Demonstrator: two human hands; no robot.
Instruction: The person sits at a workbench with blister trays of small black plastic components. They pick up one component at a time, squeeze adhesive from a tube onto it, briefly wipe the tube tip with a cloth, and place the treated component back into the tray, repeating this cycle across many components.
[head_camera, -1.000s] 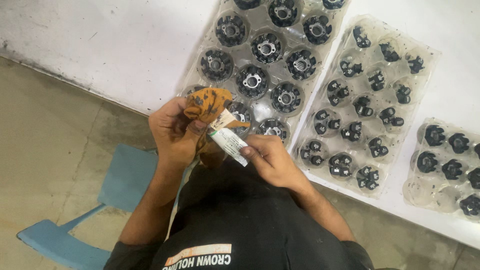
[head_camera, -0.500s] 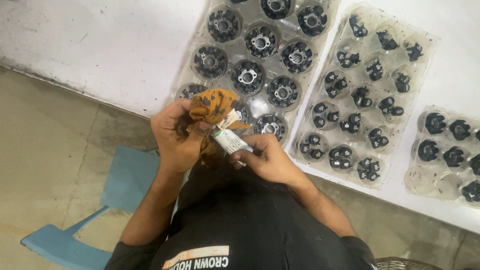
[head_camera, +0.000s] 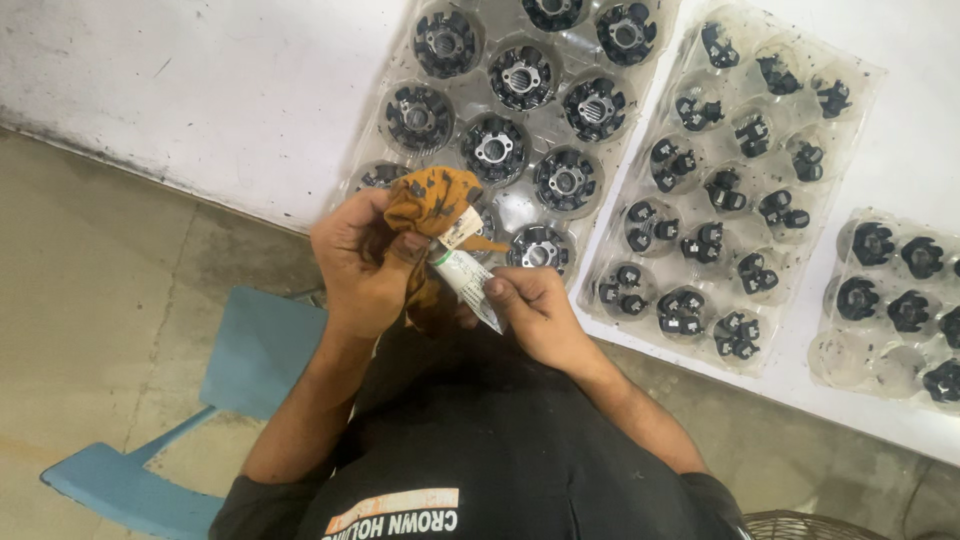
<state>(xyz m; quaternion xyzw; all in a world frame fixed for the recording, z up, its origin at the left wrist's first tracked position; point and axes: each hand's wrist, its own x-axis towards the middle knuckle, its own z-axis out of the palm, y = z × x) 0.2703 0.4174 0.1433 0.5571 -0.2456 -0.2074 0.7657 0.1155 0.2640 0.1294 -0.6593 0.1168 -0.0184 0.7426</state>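
Orange rag (head_camera: 432, 197) sits bunched in the left hand (head_camera: 360, 262), closed round it; the right hand (head_camera: 535, 312) pinches a small tube (head_camera: 465, 280), nozzle against the cloth as if dabbing it, just short of the counter's (head_camera: 200, 90) clear trays (head_camera: 520, 120).

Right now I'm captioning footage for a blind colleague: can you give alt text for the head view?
Seen from above, a person's left hand grips a stained orange cloth while the right hand holds a small white tube against it. Beyond them, on a white table, lie clear plastic trays of black round parts.
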